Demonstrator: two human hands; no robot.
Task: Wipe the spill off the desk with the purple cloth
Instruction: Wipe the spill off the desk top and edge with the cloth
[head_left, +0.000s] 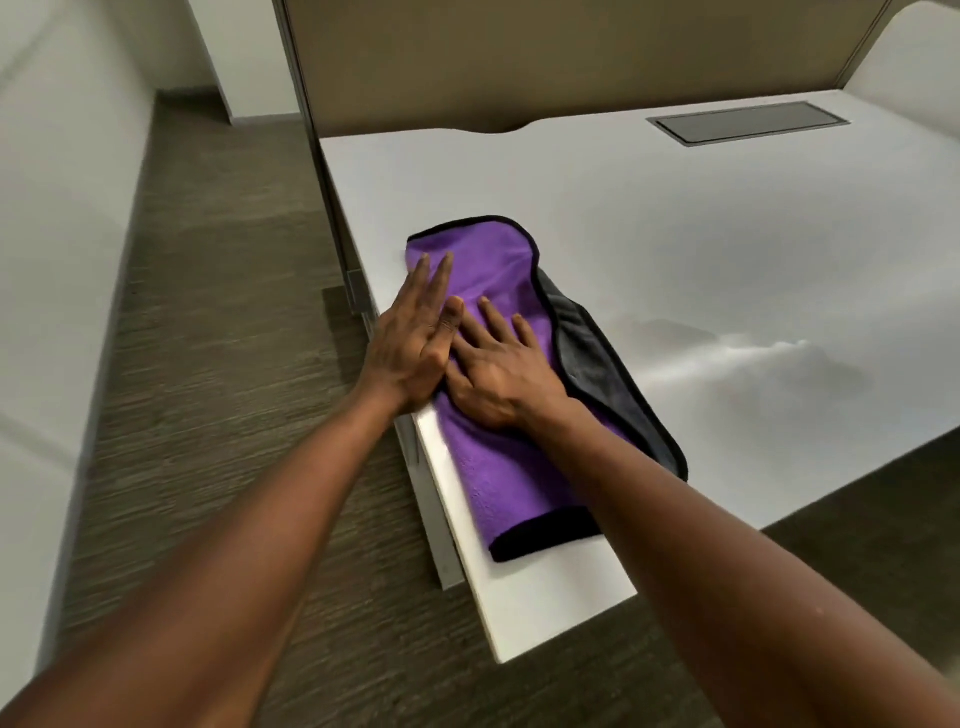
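Observation:
The purple cloth (498, 275), edged in black with a grey underside showing along its right side, lies folded on the white desk (675, 234) close to the desk's left edge. My left hand (410, 338) rests flat on the cloth's left part, fingers spread and pointing away from me. My right hand (498, 369) presses flat on the cloth's middle, its fingers partly tucked under my left thumb. Neither hand grips the cloth. To the right of the cloth a faint wet smear (753, 353) shines on the desk.
A dark rectangular cable hatch (748, 123) is set into the desk at the back right. A tan partition panel (519, 57) stands behind the desk. Brown carpet floor (208, 312) lies to the left, below the desk's edge.

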